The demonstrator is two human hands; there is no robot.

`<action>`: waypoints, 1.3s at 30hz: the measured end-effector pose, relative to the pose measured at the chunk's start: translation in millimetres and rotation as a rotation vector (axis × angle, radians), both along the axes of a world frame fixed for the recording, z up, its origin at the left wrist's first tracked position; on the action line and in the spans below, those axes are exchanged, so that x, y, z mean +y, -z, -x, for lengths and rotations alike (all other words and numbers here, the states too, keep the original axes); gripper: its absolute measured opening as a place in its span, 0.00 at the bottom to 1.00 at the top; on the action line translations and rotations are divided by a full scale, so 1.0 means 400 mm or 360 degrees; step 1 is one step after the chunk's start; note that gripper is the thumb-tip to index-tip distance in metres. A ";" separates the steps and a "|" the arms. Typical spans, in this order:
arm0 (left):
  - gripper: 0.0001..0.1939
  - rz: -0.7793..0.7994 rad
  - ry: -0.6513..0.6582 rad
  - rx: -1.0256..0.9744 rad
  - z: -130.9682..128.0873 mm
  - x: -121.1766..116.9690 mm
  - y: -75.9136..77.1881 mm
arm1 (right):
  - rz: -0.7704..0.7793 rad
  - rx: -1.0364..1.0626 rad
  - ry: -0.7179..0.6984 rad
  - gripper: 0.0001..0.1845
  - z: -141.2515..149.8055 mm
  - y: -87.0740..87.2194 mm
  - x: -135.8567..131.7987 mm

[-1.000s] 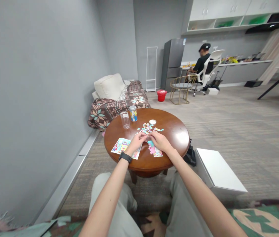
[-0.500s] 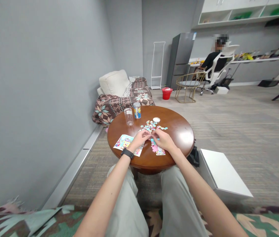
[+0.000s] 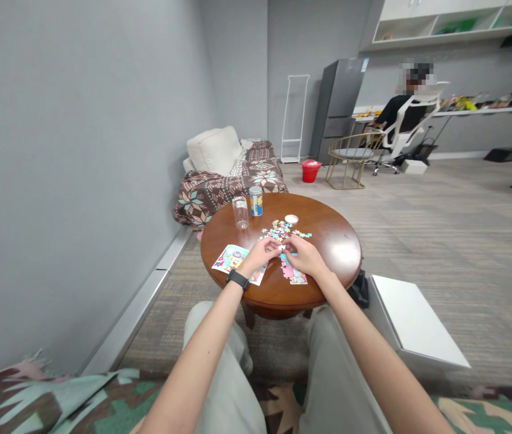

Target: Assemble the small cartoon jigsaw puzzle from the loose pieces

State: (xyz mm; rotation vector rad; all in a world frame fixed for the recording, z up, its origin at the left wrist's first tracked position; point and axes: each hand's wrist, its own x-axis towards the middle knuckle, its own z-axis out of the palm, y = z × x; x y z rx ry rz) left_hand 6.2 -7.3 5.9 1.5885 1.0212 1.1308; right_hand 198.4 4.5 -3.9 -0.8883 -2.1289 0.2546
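Note:
Over the round wooden table, the fingertips of my left hand (image 3: 261, 254) and my right hand (image 3: 304, 255) are pinched close together. Between them shows a small pale jigsaw piece (image 3: 281, 246), which both hands seem to grip. Under my right hand lies a partly joined jigsaw section (image 3: 292, 272) in pink and blue, its upper part covered by my fingers. A printed cartoon picture sheet (image 3: 233, 257) is half hidden under my left wrist, which wears a black watch. Just beyond my hands are scattered loose jigsaw pieces (image 3: 278, 229).
On the table (image 3: 332, 220) stand a clear glass (image 3: 240, 214), a printed tin can (image 3: 256, 202) and a round lid (image 3: 291, 219). A white box (image 3: 418, 319) sits on the floor at right. Farther back are a covered sofa, a red bucket (image 3: 310, 171) and a seated person.
The view has turned slightly, so the table sits farther right in it. My hands stay together above the puzzle, and the pale piece shows more clearly between my fingertips now.

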 end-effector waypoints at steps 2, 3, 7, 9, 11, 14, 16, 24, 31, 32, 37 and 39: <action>0.19 0.0006 -0.0003 0.0006 -0.001 0.000 0.000 | -0.0013 -0.0004 -0.0002 0.08 0.000 -0.001 0.000; 0.19 0.0009 0.0000 0.0007 -0.001 0.000 0.000 | -0.0014 -0.0007 -0.0006 0.08 0.000 -0.002 0.000; 0.18 0.0014 0.0011 0.0021 -0.002 0.003 0.000 | -0.0004 0.0019 -0.0010 0.07 0.001 -0.005 -0.003; 0.16 0.0013 0.0011 0.0034 -0.002 0.005 0.000 | 0.0004 0.0030 0.0002 0.06 0.001 -0.006 -0.004; 0.15 0.0012 0.0009 0.0038 -0.002 0.005 0.001 | 0.0022 0.0030 0.0006 0.05 0.001 -0.005 -0.004; 0.14 0.0008 -0.0002 0.0018 -0.002 0.005 0.002 | 0.0040 0.0017 0.0002 0.04 -0.002 -0.002 -0.002; 0.14 0.0010 -0.0014 0.0013 -0.003 0.004 0.002 | 0.0044 0.0011 0.0014 0.04 -0.003 0.000 -0.001; 0.16 0.0045 0.0018 0.0012 -0.005 0.002 0.001 | 0.0044 0.0000 0.0064 0.06 -0.001 -0.004 0.000; 0.16 -0.0011 0.0036 0.0044 -0.003 0.005 0.008 | 0.0036 -0.0009 0.0053 0.08 -0.001 -0.002 0.002; 0.16 -0.0005 0.0036 0.0048 -0.003 0.005 0.008 | 0.0031 -0.0015 0.0044 0.08 -0.001 -0.002 0.003; 0.18 0.0024 0.0046 0.0016 -0.003 0.000 0.001 | 0.0013 -0.0022 0.0037 0.07 -0.001 -0.005 0.002; 0.18 0.0026 0.0037 0.0005 -0.003 -0.002 -0.004 | 0.0015 -0.0011 0.0049 0.06 0.001 -0.008 -0.002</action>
